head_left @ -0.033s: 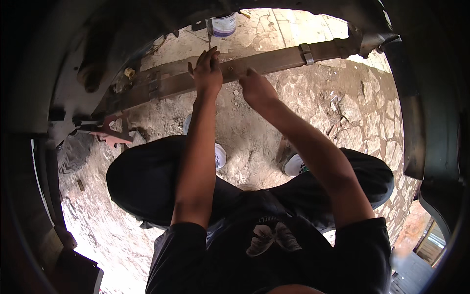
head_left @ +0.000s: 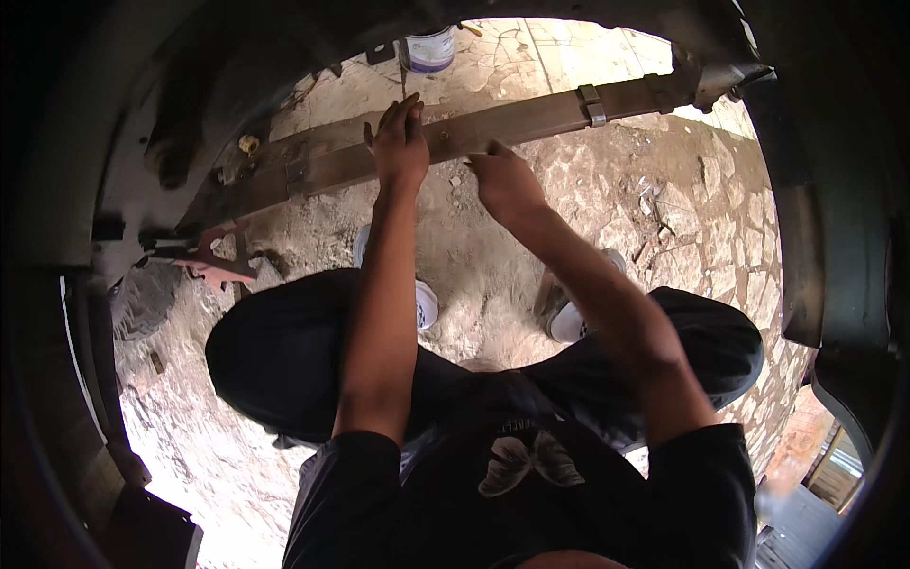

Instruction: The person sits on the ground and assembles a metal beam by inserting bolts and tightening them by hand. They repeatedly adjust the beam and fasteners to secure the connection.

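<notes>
A long brown leaf spring (head_left: pixel 531 120) with metal clips runs across in front of me, rising toward the right. My left hand (head_left: pixel 402 147) is at its near edge, left of a small round bolt or hole (head_left: pixel 445 136) in the spring. The left fingers are spread and point away from me, and nothing shows in them. My right hand (head_left: pixel 509 185) is just on the near side of the spring, to the right of the left hand. Its fingers are curled and slightly blurred; whatever they may hold is too small to make out.
Dark vehicle bodywork (head_left: pixel 839 218) surrounds me. A metal clip (head_left: pixel 592 105) wraps the spring's right part. A white and purple bucket (head_left: pixel 429 51) stands beyond it. At left are a reddish bracket (head_left: pixel 223 266) and a treaded tyre (head_left: pixel 145 299). The ground (head_left: pixel 464 247) is dusty and stony.
My right hand has shifted slightly toward me and to the right, away from the spring. My left hand has barely moved.
</notes>
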`<action>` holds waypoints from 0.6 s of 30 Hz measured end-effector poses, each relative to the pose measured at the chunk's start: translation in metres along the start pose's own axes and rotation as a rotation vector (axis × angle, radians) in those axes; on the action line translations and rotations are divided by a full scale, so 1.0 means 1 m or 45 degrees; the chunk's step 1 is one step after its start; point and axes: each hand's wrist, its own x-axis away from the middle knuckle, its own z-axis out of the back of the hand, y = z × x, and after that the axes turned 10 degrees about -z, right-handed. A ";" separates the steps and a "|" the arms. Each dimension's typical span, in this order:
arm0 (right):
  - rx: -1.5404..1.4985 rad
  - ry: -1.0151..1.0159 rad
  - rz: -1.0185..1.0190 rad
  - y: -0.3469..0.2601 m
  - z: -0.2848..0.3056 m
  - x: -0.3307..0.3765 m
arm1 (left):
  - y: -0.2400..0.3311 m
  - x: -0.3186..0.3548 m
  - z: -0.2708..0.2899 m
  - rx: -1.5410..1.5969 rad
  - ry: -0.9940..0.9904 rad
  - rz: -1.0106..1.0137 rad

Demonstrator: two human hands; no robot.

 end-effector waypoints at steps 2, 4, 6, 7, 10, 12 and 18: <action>-0.322 0.202 -0.167 0.001 0.042 0.020 | 0.014 -0.001 -0.002 0.275 0.079 -0.025; -0.902 0.317 -0.313 0.009 0.049 0.029 | 0.034 -0.005 -0.008 0.400 0.106 -0.134; -1.508 0.202 -0.619 0.005 0.062 0.043 | 0.050 -0.011 -0.004 0.777 -0.186 -0.050; -1.676 0.208 -0.653 0.004 0.062 0.047 | 0.058 -0.019 -0.005 0.972 -0.318 -0.023; -2.040 0.208 -0.692 0.009 0.067 0.054 | 0.078 -0.031 -0.006 1.353 -0.807 0.242; -2.043 0.310 -0.653 0.014 0.071 0.057 | 0.105 -0.036 -0.002 1.352 -1.042 0.320; -2.192 0.411 -0.637 0.031 0.074 0.058 | 0.131 -0.024 -0.018 1.367 -1.130 0.283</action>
